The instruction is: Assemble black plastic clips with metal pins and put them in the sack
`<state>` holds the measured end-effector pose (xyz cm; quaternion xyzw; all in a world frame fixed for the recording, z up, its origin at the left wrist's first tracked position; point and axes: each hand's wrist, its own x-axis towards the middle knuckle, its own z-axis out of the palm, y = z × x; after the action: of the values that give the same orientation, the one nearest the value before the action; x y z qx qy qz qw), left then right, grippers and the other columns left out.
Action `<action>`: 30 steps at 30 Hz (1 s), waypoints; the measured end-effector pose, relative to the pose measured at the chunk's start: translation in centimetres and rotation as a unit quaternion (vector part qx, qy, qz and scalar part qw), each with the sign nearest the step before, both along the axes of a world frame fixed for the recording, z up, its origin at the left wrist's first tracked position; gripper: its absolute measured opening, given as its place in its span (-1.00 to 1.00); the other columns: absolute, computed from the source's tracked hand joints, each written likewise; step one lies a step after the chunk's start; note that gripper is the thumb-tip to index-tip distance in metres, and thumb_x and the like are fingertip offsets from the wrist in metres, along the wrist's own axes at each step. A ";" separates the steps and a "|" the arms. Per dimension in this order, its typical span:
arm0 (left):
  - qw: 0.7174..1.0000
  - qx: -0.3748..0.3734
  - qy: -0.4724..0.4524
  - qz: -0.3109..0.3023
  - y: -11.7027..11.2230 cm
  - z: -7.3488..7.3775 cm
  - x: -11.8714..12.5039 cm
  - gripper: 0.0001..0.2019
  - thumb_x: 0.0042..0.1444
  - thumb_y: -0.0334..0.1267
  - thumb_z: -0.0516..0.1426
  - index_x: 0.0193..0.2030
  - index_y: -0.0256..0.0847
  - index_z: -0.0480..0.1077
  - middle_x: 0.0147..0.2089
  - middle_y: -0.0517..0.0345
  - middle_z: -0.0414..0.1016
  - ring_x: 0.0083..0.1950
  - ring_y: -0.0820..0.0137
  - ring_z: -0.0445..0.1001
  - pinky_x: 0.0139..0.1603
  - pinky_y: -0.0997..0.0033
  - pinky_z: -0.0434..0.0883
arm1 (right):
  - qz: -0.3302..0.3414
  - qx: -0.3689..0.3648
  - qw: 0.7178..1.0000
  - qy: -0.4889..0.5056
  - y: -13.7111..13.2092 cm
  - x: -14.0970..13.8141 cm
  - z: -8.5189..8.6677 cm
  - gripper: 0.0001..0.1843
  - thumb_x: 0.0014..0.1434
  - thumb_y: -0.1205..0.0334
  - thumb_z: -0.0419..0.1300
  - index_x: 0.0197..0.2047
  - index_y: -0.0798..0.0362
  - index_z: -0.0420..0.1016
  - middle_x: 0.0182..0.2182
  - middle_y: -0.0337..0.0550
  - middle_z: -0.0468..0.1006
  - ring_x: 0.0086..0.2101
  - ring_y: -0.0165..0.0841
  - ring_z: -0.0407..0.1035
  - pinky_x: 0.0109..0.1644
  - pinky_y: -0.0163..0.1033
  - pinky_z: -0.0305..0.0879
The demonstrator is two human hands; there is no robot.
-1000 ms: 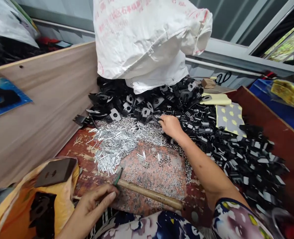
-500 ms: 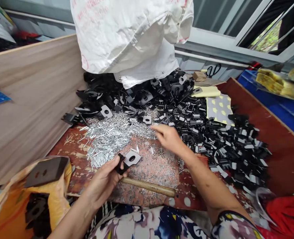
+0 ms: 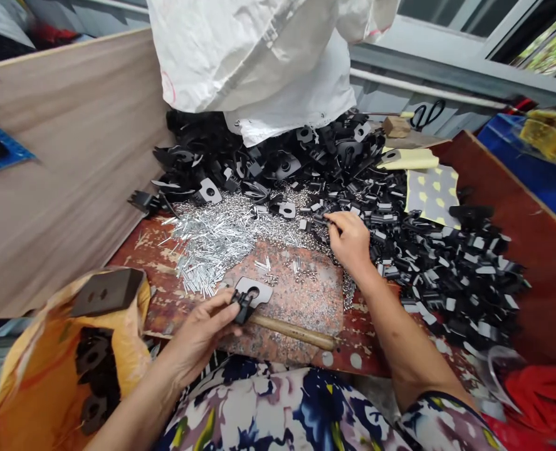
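My left hand [image 3: 201,331] is closed round a black plastic clip [image 3: 255,290] with a flat grey plate pierced by a hole. It holds the clip low over a speckled slab [image 3: 301,297]. My right hand [image 3: 351,241] reaches forward to the near edge of a heap of small black plastic pieces [image 3: 400,241], its thumb and fingers pinched on a small black piece [image 3: 319,219]. A wooden handle [image 3: 299,332] lies on the slab just beyond my left hand; its head is hidden. Several loose metal pins [image 3: 297,265] lie between my hands.
Silvery pins [image 3: 207,247] are heaped at centre left, with larger black clips [image 3: 284,166] behind. A white sack [image 3: 259,56] overhangs them. A wooden board [image 3: 71,119] bounds the left. An orange bag [image 3: 131,369] stands front left. Scissors [image 3: 428,114] lie at the back right.
My right hand has moved from the pins' edge to the small black pieces and pinches there. The clip in my left hand has turned. The view has shifted slightly.
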<state>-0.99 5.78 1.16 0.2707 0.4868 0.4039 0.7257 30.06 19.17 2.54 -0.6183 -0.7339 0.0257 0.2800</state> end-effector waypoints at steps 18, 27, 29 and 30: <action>0.993 0.110 -0.045 -0.019 0.0 0.6 4.1 -0.76 0.07 -0.04 0.38 -0.37 -0.20 0.67 -0.06 -0.01 0.38 -0.24 0.37 0.39 -0.41 0.48 0.51 | 0.210 0.008 0.957 0.202 -11.7 -9.5 -1.6 -0.54 0.29 0.36 0.07 0.12 -0.27 0.58 -0.33 -0.22 0.60 -0.26 -0.23 0.50 0.36 0.38 0.17; 0.986 0.150 0.050 -0.045 0.6 -0.9 1.8 -0.78 0.13 -0.08 0.33 -0.32 -0.20 0.67 0.35 -0.09 0.29 -0.26 0.37 0.43 -0.45 0.43 0.49 | 0.274 -0.239 0.859 0.360 -10.8 -9.5 -2.0 -0.66 0.30 0.25 0.14 0.08 -0.09 0.62 -0.07 -0.18 0.70 -0.03 -0.21 0.57 0.13 -0.04 0.48; 0.989 0.137 0.050 -0.033 0.6 -1.3 1.4 -0.79 0.14 -0.09 0.33 -0.32 -0.19 0.65 0.04 -0.06 0.50 -0.36 0.43 0.36 -0.49 0.48 0.38 | 0.295 -0.286 0.861 0.298 -8.1 -9.0 -1.5 -0.65 0.33 0.27 0.11 0.07 -0.06 0.63 -0.09 -0.17 0.70 -0.11 -0.24 0.59 0.02 -0.09 0.52; 0.991 0.127 0.047 -0.021 0.6 -1.5 1.2 -0.79 0.14 -0.09 0.33 -0.33 -0.19 0.63 -0.16 0.03 0.50 -0.42 0.47 0.30 -0.49 0.50 0.31 | 0.280 -0.278 0.887 0.241 -6.5 -8.9 -1.3 -0.64 0.34 0.31 0.08 0.08 -0.04 0.63 -0.11 -0.15 0.70 -0.14 -0.25 0.58 -0.01 -0.08 0.51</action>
<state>0.24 6.33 -0.32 0.3899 0.4591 0.4337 0.6702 21.19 12.68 1.24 -0.4141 -0.7491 0.4545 0.2464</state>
